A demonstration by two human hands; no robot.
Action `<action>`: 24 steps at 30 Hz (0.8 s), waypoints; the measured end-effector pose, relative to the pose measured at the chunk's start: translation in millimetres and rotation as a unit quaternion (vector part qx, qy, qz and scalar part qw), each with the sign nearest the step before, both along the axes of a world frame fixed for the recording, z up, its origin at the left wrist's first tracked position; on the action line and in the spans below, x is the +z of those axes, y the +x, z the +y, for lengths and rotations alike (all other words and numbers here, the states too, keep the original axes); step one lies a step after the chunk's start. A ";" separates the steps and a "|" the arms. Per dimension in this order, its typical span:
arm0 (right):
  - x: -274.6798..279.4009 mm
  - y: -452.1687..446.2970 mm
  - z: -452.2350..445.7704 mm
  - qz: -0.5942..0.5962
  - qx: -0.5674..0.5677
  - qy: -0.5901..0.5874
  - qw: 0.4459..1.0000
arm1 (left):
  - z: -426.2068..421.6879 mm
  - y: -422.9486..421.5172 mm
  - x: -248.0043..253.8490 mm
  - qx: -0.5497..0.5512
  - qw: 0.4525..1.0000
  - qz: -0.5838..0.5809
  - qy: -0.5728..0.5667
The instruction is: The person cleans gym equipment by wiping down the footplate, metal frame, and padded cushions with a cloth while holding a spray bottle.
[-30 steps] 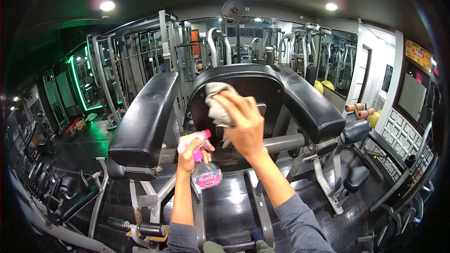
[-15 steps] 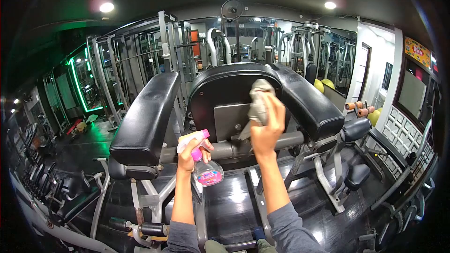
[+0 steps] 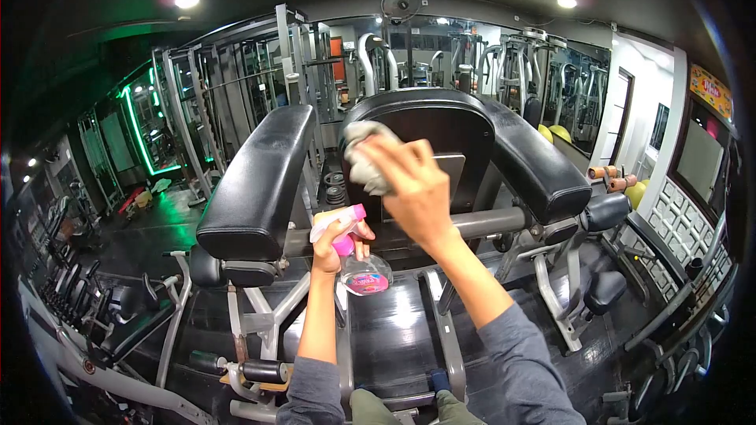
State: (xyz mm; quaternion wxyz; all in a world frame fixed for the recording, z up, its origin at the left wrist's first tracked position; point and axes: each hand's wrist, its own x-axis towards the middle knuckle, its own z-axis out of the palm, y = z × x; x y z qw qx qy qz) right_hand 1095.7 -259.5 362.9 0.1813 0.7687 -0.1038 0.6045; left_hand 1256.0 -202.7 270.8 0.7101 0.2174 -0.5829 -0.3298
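Note:
My left hand (image 3: 334, 242) is wrapped round the neck of a clear spray bottle (image 3: 367, 274) with a pink and white trigger head and a pink label. My right hand (image 3: 413, 189) grips a crumpled grey cloth (image 3: 368, 159) against the left part of the black padded backrest (image 3: 425, 122) of a gym machine. A metal plate on the backrest is partly covered by this hand. Below the two hands runs the machine's thick grey crossbar (image 3: 480, 223). The bottle hangs in front of the bar, slightly tilted.
Long black arm pads flank the backrest, one on the left (image 3: 260, 181) and one on the right (image 3: 539, 161). Metal frame legs (image 3: 445, 330) stand on the dark floor near my feet. A cable rack (image 3: 287, 71) rises behind, and dumbbells (image 3: 67, 271) line the left side.
My right hand has swept the cloth from the right side of the backrest to its left side. The left hand still holds the bottle; the view has shifted a little.

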 end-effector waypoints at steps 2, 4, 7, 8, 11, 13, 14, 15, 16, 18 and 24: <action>-11.0 5.4 -2.2 0.134 -0.021 -0.058 0.989 | 0.8 2.3 -2.9 -0.030 0.999 0.020 0.008; -18.8 6.7 -7.3 0.199 0.003 -0.038 0.979 | 4.3 4.6 -1.9 -0.032 0.999 0.014 0.022; -4.1 -3.2 -17.1 0.196 -0.052 -0.149 0.968 | 4.5 3.3 -0.7 -0.061 0.996 0.021 0.067; 2.1 -8.3 -17.1 0.167 -0.047 -0.133 0.976 | 4.4 3.1 0.7 -0.063 0.995 0.021 0.068; 14.4 -17.4 -10.9 0.074 -0.051 -0.076 0.993 | 5.2 3.0 3.3 -0.069 0.997 0.004 0.025; 6.0 -15.4 -12.9 0.110 -0.045 -0.091 0.989 | 3.6 4.5 1.6 -0.083 0.996 0.010 0.024; -1.4 -13.7 -16.0 0.143 -0.041 -0.104 0.983 | 2.7 5.4 0.5 -0.097 0.995 0.011 0.025; -12.1 -10.7 -23.9 0.165 -0.046 -0.140 0.975 | 1.3 6.4 0.2 -0.097 0.995 0.010 0.028; -21.0 -11.3 -30.2 0.205 -0.065 -0.168 0.962 | -0.3 7.4 -0.1 -0.122 0.992 0.015 0.016; -27.2 -17.5 -36.3 0.259 -0.076 -0.223 0.937 | 0.1 8.5 0.2 -0.147 0.989 0.020 0.003; 7.5 -42.4 -35.6 0.094 -0.056 -0.119 0.987 | 3.6 6.8 0.8 -0.124 0.992 0.007 0.012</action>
